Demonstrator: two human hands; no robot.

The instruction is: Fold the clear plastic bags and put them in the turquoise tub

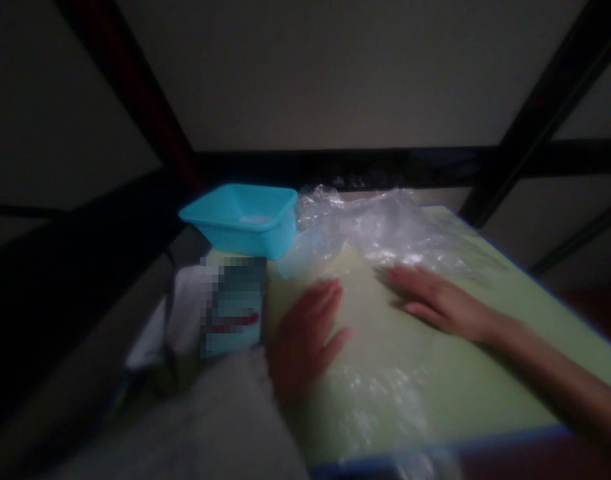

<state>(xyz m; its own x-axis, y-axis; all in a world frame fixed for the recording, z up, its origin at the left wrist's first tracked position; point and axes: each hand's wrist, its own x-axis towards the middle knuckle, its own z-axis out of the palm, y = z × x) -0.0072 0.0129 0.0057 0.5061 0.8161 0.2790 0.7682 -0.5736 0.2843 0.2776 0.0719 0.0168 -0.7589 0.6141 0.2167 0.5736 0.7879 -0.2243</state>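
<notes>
A sheet of clear plastic film (pixel 380 233) lies crumpled at the far end of a pale green board (pixel 510 320) and stretches flatter toward me. My left hand (pixel 305 340) rests on the film near the board's left edge, fingers stretched out and together. My right hand (pixel 435 300) lies flat on the film further right, fingers pointing left toward the crumpled part. Neither hand holds anything.
A turquoise plastic tub (pixel 245 220) stands at the board's far left corner. A blurred-out box (pixel 232 307) sits left of my left hand beside white cloth (pixel 185 313). Dark metal bars (pixel 535 113) frame the space. The scene is dim.
</notes>
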